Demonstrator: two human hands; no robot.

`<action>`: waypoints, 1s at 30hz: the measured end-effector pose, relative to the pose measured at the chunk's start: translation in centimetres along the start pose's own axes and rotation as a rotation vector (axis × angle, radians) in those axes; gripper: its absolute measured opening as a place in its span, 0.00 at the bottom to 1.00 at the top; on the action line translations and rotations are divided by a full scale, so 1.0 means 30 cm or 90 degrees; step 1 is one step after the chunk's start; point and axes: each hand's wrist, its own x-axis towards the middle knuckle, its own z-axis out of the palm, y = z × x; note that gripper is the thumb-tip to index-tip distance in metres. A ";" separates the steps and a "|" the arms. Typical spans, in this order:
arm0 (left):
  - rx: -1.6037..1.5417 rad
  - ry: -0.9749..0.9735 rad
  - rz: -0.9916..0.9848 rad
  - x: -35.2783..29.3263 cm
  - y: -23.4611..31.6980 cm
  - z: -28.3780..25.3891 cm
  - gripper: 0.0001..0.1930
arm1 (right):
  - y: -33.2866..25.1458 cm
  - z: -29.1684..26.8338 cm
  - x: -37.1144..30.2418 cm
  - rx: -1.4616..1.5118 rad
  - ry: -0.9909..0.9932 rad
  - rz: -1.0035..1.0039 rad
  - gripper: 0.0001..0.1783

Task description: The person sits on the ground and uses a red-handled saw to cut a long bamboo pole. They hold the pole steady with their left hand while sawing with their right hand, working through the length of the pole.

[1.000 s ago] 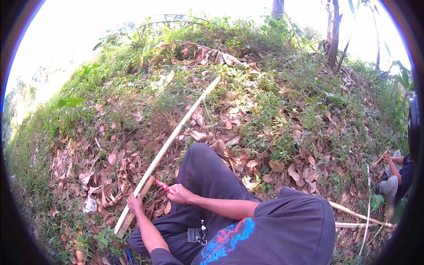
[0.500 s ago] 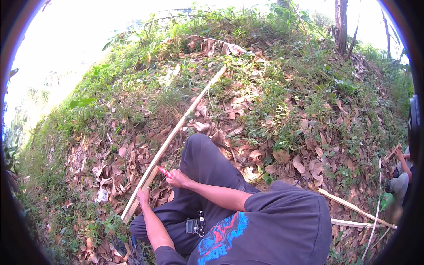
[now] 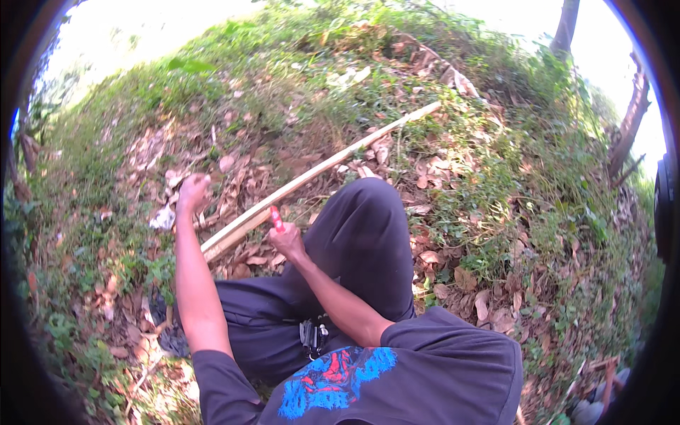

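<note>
A long pale wooden strip (image 3: 340, 157) lies slantwise over the ground, its near end by my left forearm. Along its lower side runs a shorter wooden piece (image 3: 237, 232). My right hand (image 3: 287, 242) is closed around a small red stick-shaped tool (image 3: 276, 218) with a pale patch; its exact kind does not show. That hand is beside my raised knee, just below the strips. My left hand (image 3: 194, 193) is lifted off the wood to the far left, fingers curled and slightly blurred. Whatever it may hold is hidden.
Dry leaves (image 3: 230, 164) and green weeds cover the sloping ground. A crumpled white scrap (image 3: 163, 217) lies left of my left forearm. Tree trunks (image 3: 632, 117) stand at the upper right. Another person (image 3: 602, 393) is partly in view at the lower right edge.
My left hand has let go of the wood's near end and swung up and left. My right hand still holds the red tool. The view has turned, so the strip appears more level.
</note>
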 end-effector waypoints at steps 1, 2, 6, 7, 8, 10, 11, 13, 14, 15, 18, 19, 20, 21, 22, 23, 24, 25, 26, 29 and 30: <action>0.023 0.057 0.016 -0.003 -0.099 -0.060 0.24 | -0.039 0.068 -0.050 0.003 0.016 -0.023 0.14; 0.002 0.090 0.073 -0.052 -0.013 0.062 0.24 | 0.000 0.008 -0.039 -0.012 0.015 0.012 0.14; 0.130 0.015 0.031 -0.158 -0.142 0.210 0.26 | 0.031 -0.026 -0.038 -0.042 -0.037 -0.044 0.16; 0.116 0.009 0.031 -0.181 -0.232 0.225 0.27 | 0.020 -0.023 -0.050 -0.069 -0.063 -0.035 0.15; 0.117 -0.012 0.010 -0.194 -0.264 0.265 0.28 | 0.050 -0.024 -0.029 -0.054 -0.071 -0.015 0.13; 0.160 0.013 0.036 -0.202 -0.402 0.315 0.28 | 0.067 -0.016 -0.025 -0.066 -0.092 -0.011 0.13; 0.177 0.036 0.086 -0.202 -0.425 0.354 0.27 | 0.065 -0.028 -0.019 -0.048 -0.096 0.003 0.13; 0.152 -0.004 0.033 -0.179 -0.478 0.433 0.29 | 0.068 -0.043 -0.005 -0.052 -0.089 -0.049 0.12; 0.166 0.004 0.027 -0.167 -0.502 0.469 0.28 | 0.068 -0.048 -0.003 -0.008 -0.108 -0.010 0.11; 0.180 0.012 0.021 -0.146 -0.525 0.500 0.28 | 0.068 -0.053 -0.001 0.036 -0.127 0.032 0.10; 0.203 0.019 0.013 -0.083 -0.615 0.586 0.24 | 0.049 -0.076 -0.014 0.244 -0.172 0.130 0.10; 0.213 0.011 0.006 -0.065 -0.630 0.613 0.24 | 0.043 -0.089 -0.013 0.289 -0.177 0.134 0.09; 0.198 0.014 -0.016 -0.057 -0.641 0.637 0.22 | 0.028 -0.103 -0.012 0.301 -0.164 0.138 0.09; 0.219 0.018 -0.012 -0.063 -0.660 0.654 0.22 | 0.010 -0.117 -0.013 0.313 -0.154 0.143 0.09; 0.235 0.020 -0.005 -0.064 -0.648 0.666 0.21 | -0.019 -0.150 -0.016 0.301 -0.153 0.143 0.09; 0.254 0.023 -0.001 -0.077 -0.640 0.670 0.21 | -0.028 -0.162 -0.022 0.298 -0.137 0.128 0.09; 0.227 0.025 -0.019 -0.071 -0.627 0.675 0.19 | -0.040 -0.177 -0.027 0.281 -0.124 0.124 0.09; 0.212 0.041 -0.019 -0.069 -0.621 0.663 0.18 | -0.061 -0.184 -0.033 0.267 -0.116 0.115 0.09; 0.203 0.044 -0.021 -0.069 -0.615 0.655 0.18 | -0.069 -0.191 -0.033 0.257 -0.111 0.112 0.09; 0.196 0.039 -0.034 -0.071 -0.608 0.637 0.18 | -0.070 -0.187 -0.033 0.257 -0.117 0.119 0.08; 0.196 0.035 -0.038 -0.076 -0.605 0.636 0.18 | -0.070 -0.177 -0.037 0.256 -0.121 0.124 0.08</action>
